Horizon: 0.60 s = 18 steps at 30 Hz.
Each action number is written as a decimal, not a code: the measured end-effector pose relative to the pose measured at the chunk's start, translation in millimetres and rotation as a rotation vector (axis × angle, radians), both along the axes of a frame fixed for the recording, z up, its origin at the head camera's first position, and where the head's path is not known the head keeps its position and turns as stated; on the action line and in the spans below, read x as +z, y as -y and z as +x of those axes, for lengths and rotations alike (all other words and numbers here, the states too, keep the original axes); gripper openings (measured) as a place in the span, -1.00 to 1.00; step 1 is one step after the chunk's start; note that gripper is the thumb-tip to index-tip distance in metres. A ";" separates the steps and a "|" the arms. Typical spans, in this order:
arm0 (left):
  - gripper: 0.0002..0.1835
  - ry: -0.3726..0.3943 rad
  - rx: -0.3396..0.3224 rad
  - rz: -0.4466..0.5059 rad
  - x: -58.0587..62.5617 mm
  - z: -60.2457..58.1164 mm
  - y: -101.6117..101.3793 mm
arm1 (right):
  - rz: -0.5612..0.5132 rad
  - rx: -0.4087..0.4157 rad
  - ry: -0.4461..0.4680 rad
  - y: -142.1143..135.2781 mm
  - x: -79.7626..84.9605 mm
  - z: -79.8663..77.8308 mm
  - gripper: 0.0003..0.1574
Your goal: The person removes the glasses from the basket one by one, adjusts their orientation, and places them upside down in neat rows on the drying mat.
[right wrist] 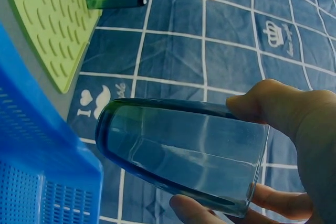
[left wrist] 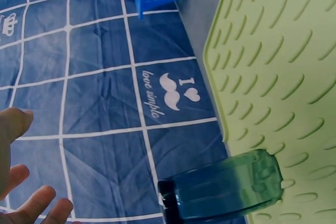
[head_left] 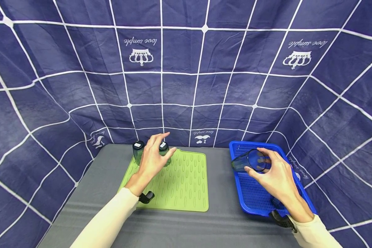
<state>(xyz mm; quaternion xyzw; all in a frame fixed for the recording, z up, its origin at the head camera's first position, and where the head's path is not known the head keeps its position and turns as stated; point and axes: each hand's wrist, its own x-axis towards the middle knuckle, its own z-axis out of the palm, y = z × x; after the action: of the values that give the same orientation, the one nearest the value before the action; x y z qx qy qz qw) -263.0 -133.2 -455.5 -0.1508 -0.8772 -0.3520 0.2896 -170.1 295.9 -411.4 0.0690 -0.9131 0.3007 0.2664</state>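
Observation:
My right hand [head_left: 276,172] grips a clear blue drinking glass [right wrist: 184,153] near its rim, thumb on one side and fingers on the other. The glass is tilted on its side over the blue basket [head_left: 246,205], its base pointing left. My left hand [head_left: 155,155] hangs above the green mat [head_left: 186,186] with thumb and fingers spread, holding nothing. Two glasses stand upside down at the mat's back left: one glass [head_left: 138,151] left of the hand, another glass [left wrist: 226,187] partly behind it in the head view. Small white labels show on their bases.
Another dark blue glass [head_left: 277,202] lies in the basket's near right part, partly covered by my right wrist. A grey cloth [head_left: 221,193] covers the table between mat and basket. Blue checked curtain [head_left: 179,89] walls rise behind and at both sides.

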 end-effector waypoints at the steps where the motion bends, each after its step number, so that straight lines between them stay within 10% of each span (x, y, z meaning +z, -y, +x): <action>1: -0.27 0.000 -0.003 0.001 1.3 1.0 -0.6 | -0.003 0.002 0.003 1.1 0.0 0.7 0.04; 18: -0.29 -0.050 -0.076 0.022 18.9 22.8 -16.6 | -0.115 0.064 0.024 20.6 -1.7 7.3 0.00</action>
<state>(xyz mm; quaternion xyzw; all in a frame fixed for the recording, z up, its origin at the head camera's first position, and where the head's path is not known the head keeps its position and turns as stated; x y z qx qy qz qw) -240.2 -116.7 -436.6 -0.1894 -0.8593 -0.3686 0.2997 -162.8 275.3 -413.2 0.0789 -0.8948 0.3619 0.2491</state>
